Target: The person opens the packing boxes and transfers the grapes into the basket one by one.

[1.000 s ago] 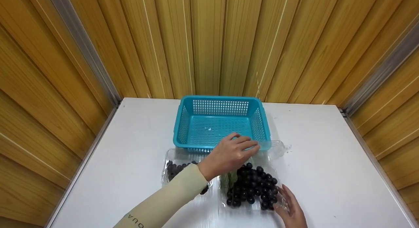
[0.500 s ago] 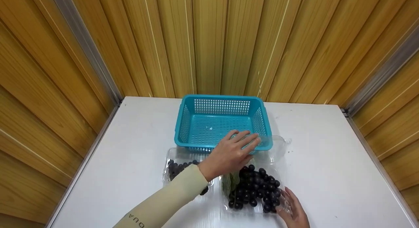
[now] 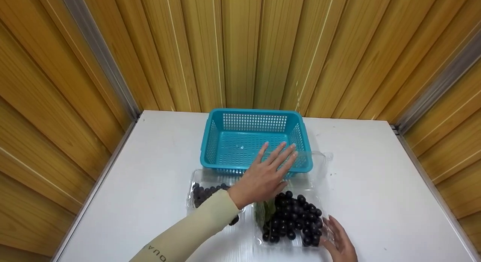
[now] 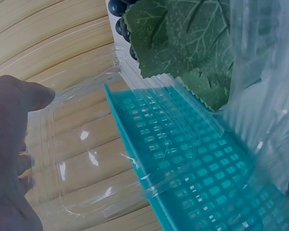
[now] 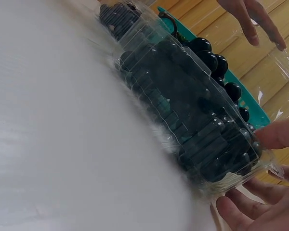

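Note:
Dark grapes (image 3: pixel 295 217) with a green leaf (image 4: pixel 183 43) lie in a clear plastic clamshell container (image 5: pixel 168 139) on the table. Its hinged lid (image 3: pixel 320 167) stands raised at the far side, overlapping the basket. My left hand (image 3: pixel 261 179) is at the lid, fingers straight and spread; the left wrist view shows its thumb tip by the lid's edge. With thumb and fingers, my right hand (image 3: pixel 340 244) holds the container's near right corner. In the right wrist view the thumb is above and the fingers below that corner.
Behind the container sits a turquoise plastic basket (image 3: pixel 255 111), nothing visible inside. To the left, a second clear container (image 3: pixel 197 175) with dark grapes is partly hidden under my left forearm. Wood-look panels (image 3: pixel 240 47) rise behind the white table (image 3: pixel 158 156).
My left hand's fingers have straightened and spread, moving slightly away from me as the lid tilts farther back. The right hand and container have shifted slightly toward me and to the right.

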`<control>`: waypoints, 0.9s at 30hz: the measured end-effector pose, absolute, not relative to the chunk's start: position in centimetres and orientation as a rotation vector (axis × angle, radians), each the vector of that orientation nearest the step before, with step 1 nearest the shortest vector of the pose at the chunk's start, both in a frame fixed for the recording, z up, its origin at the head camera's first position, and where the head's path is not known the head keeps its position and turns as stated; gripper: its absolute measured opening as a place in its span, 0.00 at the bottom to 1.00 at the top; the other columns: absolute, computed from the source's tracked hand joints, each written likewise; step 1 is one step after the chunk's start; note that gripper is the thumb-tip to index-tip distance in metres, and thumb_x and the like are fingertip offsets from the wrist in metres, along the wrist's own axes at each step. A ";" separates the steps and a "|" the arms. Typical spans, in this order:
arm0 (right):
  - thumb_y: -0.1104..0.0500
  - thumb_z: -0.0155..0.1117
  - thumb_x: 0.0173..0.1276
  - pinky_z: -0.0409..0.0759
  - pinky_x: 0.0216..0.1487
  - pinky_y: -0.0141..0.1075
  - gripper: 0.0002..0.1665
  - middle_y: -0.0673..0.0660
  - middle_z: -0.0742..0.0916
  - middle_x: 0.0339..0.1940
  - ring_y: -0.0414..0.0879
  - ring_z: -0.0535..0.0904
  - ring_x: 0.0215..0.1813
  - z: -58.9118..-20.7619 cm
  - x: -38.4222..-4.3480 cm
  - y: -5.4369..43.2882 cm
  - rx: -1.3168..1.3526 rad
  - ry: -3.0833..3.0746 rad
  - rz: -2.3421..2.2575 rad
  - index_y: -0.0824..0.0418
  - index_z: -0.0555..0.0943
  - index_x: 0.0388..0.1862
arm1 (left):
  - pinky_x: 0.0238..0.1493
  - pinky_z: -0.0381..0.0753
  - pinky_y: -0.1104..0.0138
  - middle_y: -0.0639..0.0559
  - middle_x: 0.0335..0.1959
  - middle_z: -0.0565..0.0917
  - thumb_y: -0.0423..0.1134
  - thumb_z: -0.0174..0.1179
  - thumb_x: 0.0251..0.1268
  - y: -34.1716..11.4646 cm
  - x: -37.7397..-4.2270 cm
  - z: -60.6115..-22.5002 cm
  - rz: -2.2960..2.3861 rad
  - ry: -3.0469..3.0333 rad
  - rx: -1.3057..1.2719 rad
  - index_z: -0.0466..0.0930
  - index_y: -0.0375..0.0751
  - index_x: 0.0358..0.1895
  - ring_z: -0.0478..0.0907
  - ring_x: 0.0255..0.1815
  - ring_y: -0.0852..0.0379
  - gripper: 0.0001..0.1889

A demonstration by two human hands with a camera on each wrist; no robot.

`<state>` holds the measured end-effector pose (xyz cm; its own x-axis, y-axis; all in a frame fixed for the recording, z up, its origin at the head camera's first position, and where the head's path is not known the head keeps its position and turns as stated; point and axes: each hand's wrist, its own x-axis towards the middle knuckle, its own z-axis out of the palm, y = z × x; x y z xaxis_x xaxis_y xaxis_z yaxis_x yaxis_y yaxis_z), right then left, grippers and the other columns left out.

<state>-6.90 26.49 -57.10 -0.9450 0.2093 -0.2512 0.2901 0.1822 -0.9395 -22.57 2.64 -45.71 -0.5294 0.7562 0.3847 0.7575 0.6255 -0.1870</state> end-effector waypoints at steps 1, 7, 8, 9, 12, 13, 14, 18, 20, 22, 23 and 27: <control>0.57 0.61 0.68 0.72 0.58 0.22 0.45 0.39 0.74 0.65 0.12 0.67 0.53 -57.1 -7.0 26.5 0.487 2.353 -1.939 0.62 0.51 0.77 | 0.77 0.41 0.44 0.49 0.81 0.44 0.60 0.52 0.68 2.6 -22.5 -45.7 -0.002 -2.423 -1.194 0.41 0.47 0.79 0.39 0.81 0.49 0.44; 0.56 0.49 0.76 0.72 0.53 0.16 0.38 0.60 0.66 0.75 0.11 0.66 0.51 -56.6 -7.6 26.4 0.473 2.253 -2.011 0.64 0.47 0.78 | 0.78 0.42 0.46 0.48 0.81 0.42 0.58 0.49 0.70 2.8 -22.0 -45.8 -0.026 -2.351 -1.227 0.41 0.46 0.79 0.33 0.81 0.50 0.42; 0.54 0.47 0.77 0.70 0.53 0.15 0.37 0.63 0.62 0.77 0.10 0.65 0.51 -56.5 -7.7 26.4 0.498 2.251 -1.972 0.62 0.47 0.78 | 0.78 0.43 0.47 0.48 0.81 0.43 0.57 0.48 0.71 2.7 -21.9 -45.9 -0.033 -2.322 -1.242 0.42 0.45 0.78 0.34 0.81 0.50 0.40; 0.53 0.45 0.78 0.70 0.53 0.14 0.37 0.65 0.59 0.78 0.13 0.67 0.55 -56.4 -7.8 26.4 0.513 2.256 -1.940 0.61 0.46 0.78 | 0.78 0.44 0.48 0.48 0.80 0.45 0.55 0.48 0.71 2.7 -21.9 -45.9 -0.042 -2.290 -1.257 0.44 0.45 0.78 0.35 0.81 0.49 0.39; 0.51 0.41 0.80 0.70 0.56 0.15 0.35 0.63 0.58 0.79 0.32 0.66 0.70 -56.2 -8.3 26.3 0.558 2.263 -1.862 0.59 0.46 0.79 | 0.79 0.47 0.53 0.49 0.79 0.52 0.52 0.48 0.72 2.5 -21.8 -46.0 -0.070 -2.199 -1.301 0.54 0.44 0.76 0.42 0.81 0.50 0.33; 0.51 0.40 0.80 0.69 0.57 0.15 0.35 0.62 0.57 0.79 0.38 0.62 0.74 -56.1 -8.4 26.2 0.571 2.264 -1.842 0.58 0.45 0.79 | 0.79 0.47 0.54 0.49 0.79 0.54 0.51 0.47 0.72 2.5 -21.7 -46.1 -0.072 -2.176 -1.314 0.57 0.45 0.75 0.43 0.81 0.50 0.31; 0.51 0.40 0.80 0.68 0.58 0.16 0.35 0.62 0.57 0.79 0.46 0.58 0.77 -56.1 -8.6 26.2 0.576 2.271 -1.830 0.58 0.45 0.79 | 0.79 0.47 0.55 0.49 0.78 0.56 0.50 0.48 0.72 2.4 -21.7 -46.2 -0.072 -2.157 -1.323 0.59 0.45 0.74 0.45 0.81 0.50 0.30; 0.49 0.38 0.80 0.66 0.64 0.21 0.35 0.64 0.56 0.79 0.56 0.52 0.79 -56.1 -8.9 26.1 0.571 2.280 -1.823 0.59 0.45 0.79 | 0.78 0.51 0.59 0.50 0.76 0.61 0.50 0.50 0.71 2.3 -21.5 -46.8 -0.080 -2.129 -1.350 0.63 0.46 0.72 0.51 0.79 0.52 0.28; 0.50 0.37 0.80 0.66 0.62 0.17 0.35 0.64 0.56 0.79 0.50 0.54 0.78 -56.1 -9.0 26.1 0.568 2.283 -1.840 0.60 0.45 0.79 | 0.76 0.57 0.60 0.51 0.75 0.63 0.51 0.51 0.70 2.3 -21.4 -47.1 -0.093 -2.133 -1.363 0.64 0.47 0.71 0.56 0.78 0.53 0.29; 0.52 0.36 0.81 0.65 0.58 0.13 0.33 0.64 0.57 0.79 0.37 0.60 0.75 -56.1 -9.1 26.2 0.563 2.278 -1.872 0.61 0.46 0.79 | 0.71 0.65 0.62 0.53 0.74 0.66 0.51 0.51 0.70 2.4 -21.3 -47.3 -0.111 -2.148 -1.380 0.64 0.48 0.71 0.62 0.74 0.55 0.28; 0.51 0.36 0.81 0.64 0.56 0.10 0.33 0.64 0.57 0.79 0.30 0.63 0.71 -56.2 -9.1 26.2 0.563 2.274 -1.883 0.61 0.47 0.79 | 0.68 0.69 0.63 0.54 0.72 0.67 0.52 0.51 0.70 2.4 -21.2 -47.4 -0.125 -2.159 -1.393 0.65 0.48 0.71 0.65 0.72 0.56 0.28; 0.47 0.36 0.80 0.63 0.55 0.10 0.34 0.63 0.58 0.78 0.13 0.64 0.56 -56.3 -9.3 26.2 0.560 2.291 -1.889 0.61 0.49 0.78 | 0.56 0.76 0.66 0.57 0.67 0.73 0.54 0.48 0.72 2.7 -20.9 -47.7 -0.151 -2.224 -1.445 0.65 0.52 0.70 0.72 0.63 0.59 0.26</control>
